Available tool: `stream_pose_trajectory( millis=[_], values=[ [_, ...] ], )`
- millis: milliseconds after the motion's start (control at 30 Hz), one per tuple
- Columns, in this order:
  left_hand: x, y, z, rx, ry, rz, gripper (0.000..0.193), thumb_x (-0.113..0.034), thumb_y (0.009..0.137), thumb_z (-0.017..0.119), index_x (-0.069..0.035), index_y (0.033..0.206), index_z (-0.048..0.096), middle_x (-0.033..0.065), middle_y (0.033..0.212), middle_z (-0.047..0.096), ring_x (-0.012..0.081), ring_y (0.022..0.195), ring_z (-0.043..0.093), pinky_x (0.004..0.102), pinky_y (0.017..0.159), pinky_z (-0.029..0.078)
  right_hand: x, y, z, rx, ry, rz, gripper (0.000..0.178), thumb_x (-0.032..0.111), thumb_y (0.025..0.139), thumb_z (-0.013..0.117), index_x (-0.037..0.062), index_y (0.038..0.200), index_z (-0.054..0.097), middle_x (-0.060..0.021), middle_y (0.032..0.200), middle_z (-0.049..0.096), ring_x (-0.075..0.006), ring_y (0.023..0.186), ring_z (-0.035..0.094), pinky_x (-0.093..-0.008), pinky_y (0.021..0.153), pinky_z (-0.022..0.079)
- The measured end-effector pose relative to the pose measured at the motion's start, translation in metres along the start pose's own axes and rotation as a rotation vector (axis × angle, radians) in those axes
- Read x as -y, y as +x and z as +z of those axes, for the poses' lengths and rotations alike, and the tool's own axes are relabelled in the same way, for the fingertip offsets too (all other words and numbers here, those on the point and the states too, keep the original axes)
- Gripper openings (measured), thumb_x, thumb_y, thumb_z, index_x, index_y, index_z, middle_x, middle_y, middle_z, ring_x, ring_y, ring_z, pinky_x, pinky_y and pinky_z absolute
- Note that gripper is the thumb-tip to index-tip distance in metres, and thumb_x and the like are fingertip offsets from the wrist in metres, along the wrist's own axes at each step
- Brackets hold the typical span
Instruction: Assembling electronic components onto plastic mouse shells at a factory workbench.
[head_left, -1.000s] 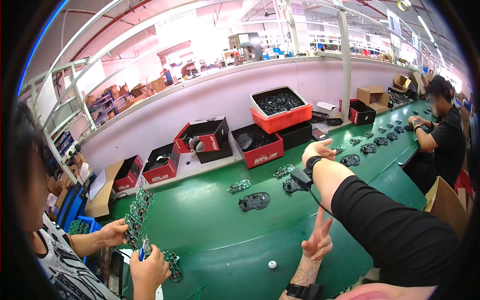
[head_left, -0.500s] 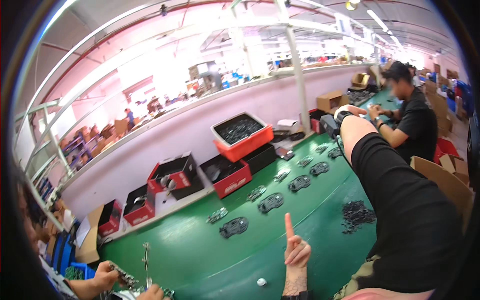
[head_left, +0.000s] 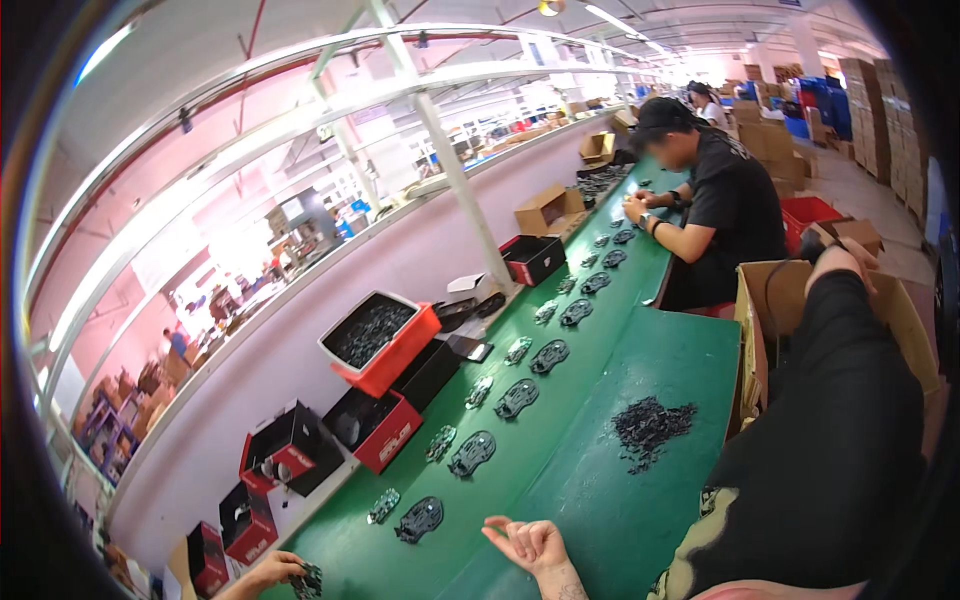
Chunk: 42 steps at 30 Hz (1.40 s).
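White lettering (head_left: 397, 441) marks the red-and-black box (head_left: 378, 452) beside the orange crate (head_left: 402, 352). Pale print (head_left: 738, 149), too blurred to read, marks a co-worker's black T-shirt (head_left: 735, 195).

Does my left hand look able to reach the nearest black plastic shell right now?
Probably yes: the left hand looks empty, and the nearest black plastic shell lies to its left, with only green tabletop visible between them.

Factory assembly hall — long green workbench (head_left: 640, 360), circuit boards (head_left: 440, 443) and black shells (head_left: 472, 455) in rows, stacked cartons (head_left: 865, 125)
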<state>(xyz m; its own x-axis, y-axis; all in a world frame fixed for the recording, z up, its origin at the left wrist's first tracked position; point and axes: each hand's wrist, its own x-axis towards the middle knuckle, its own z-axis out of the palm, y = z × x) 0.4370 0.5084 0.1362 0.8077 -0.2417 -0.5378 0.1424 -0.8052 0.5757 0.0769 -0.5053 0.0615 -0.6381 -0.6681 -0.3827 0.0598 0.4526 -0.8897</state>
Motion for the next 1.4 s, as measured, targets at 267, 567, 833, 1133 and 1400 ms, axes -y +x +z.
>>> stream_pose_trajectory(
  millis=[267,567,833,1133,1400],
  values=[
    [-0.088,0.057,0.035,0.110,-0.374,0.149,0.012,-0.017,0.085,0.069,-0.006,0.089,0.069,-0.0021,0.065,0.056,0.0066,0.049,0.041,0.0238,0.045,0.029,-0.062,0.112,-0.076,-0.029,-0.273,-0.035,0.081,0.053,0.089,0.056,0.0095,0.153,0.030,-0.0185,0.155,0.032,-0.0341,0.144,0.031,-0.0526,0.116,0.025],
    [-0.162,0.035,0.188,0.189,-1.423,0.355,0.016,-0.021,0.091,0.061,-0.010,0.079,0.059,-0.0037,0.057,0.044,0.0050,0.042,0.034,0.0218,0.041,0.023,-0.100,0.152,-0.100,0.069,-0.603,-0.139,0.085,0.051,0.086,0.062,0.0123,0.154,0.029,-0.0176,0.156,0.030,-0.0349,0.144,0.030,-0.0552,0.114,0.027],
    [-0.243,0.011,0.410,0.265,-2.369,0.589,0.028,-0.024,0.096,0.054,-0.014,0.071,0.050,-0.0050,0.049,0.033,0.0036,0.035,0.027,0.0200,0.038,0.018,-0.105,0.146,-0.090,0.182,-0.851,-0.255,0.088,0.050,0.083,0.067,0.0149,0.154,0.028,-0.0167,0.157,0.028,-0.0356,0.144,0.028,-0.0576,0.113,0.029],
    [-0.288,-0.043,0.444,0.500,-2.506,0.554,0.023,-0.026,0.095,0.058,-0.012,0.077,0.057,-0.0020,0.052,0.041,0.0077,0.040,0.037,0.0245,0.041,0.028,-0.157,0.203,-0.095,0.264,-1.091,-0.345,0.105,0.049,0.076,0.077,0.0160,0.157,0.019,-0.0188,0.160,0.022,-0.0376,0.145,0.024,-0.0612,0.112,0.029],
    [-0.253,0.006,0.458,0.516,-2.443,0.697,0.023,-0.032,0.095,0.061,-0.012,0.083,0.063,-0.0054,0.047,0.033,0.0059,0.036,0.023,0.0237,0.037,0.020,-0.121,0.131,-0.068,0.168,-1.035,-0.202,0.086,0.030,0.076,0.081,0.0060,0.145,0.037,-0.0157,0.144,0.043,-0.0301,0.130,0.044,-0.0473,0.104,0.039]
  ],
)
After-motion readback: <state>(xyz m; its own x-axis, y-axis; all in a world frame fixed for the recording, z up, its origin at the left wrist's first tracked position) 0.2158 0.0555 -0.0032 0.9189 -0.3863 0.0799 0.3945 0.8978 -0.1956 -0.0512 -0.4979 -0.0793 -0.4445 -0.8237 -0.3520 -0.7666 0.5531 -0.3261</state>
